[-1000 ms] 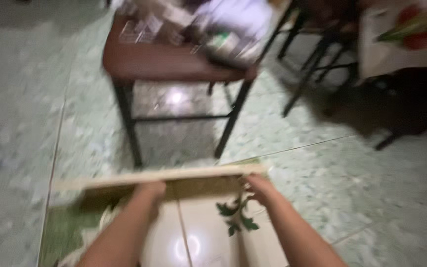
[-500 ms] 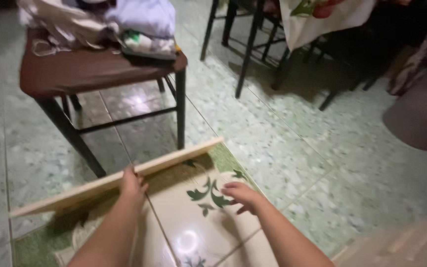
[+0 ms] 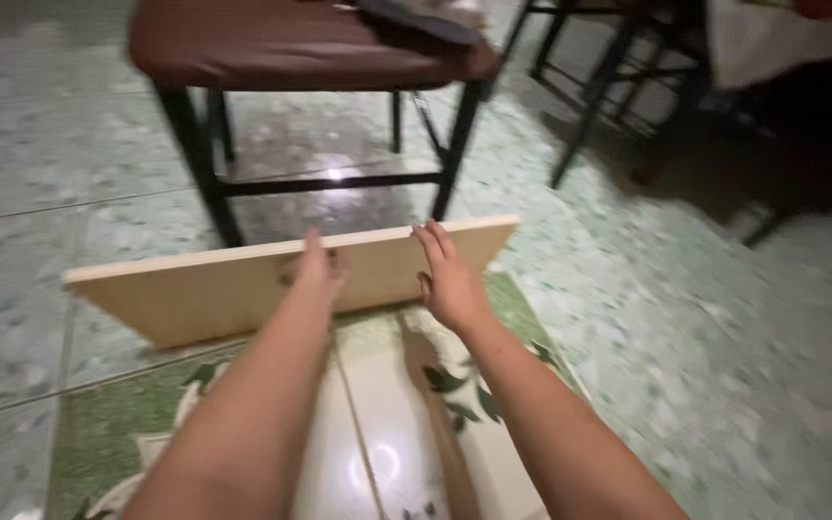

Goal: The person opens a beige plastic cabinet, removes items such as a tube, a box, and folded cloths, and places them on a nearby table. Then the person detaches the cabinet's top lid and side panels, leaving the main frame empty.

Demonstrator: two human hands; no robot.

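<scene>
On a pale green speckled tile floor (image 3: 628, 318), with a cream floor tile patterned in green leaves (image 3: 387, 424) under our forearms, we see both hands laid against a long, pale wooden board (image 3: 195, 289). The left hand (image 3: 315, 274) presses flat on the board's near face around its middle, fingers together and pointing away from us. The right hand (image 3: 450, 274) rests just beside it, fingers spread and straight, their tips reaching the board's top edge; neither hand curls around the wood. The board stands on its long edge, tilted away from us, stretching well out to the left of the hands and ending just right of the right hand. Just beyond the hands stands a chair (image 3: 300, 48) with a dark brown padded seat and black metal legs, something lying on its far right corner, too blurred to tell. Farther off to the right, more dark chair legs (image 3: 609, 87) stand in shadow.
</scene>
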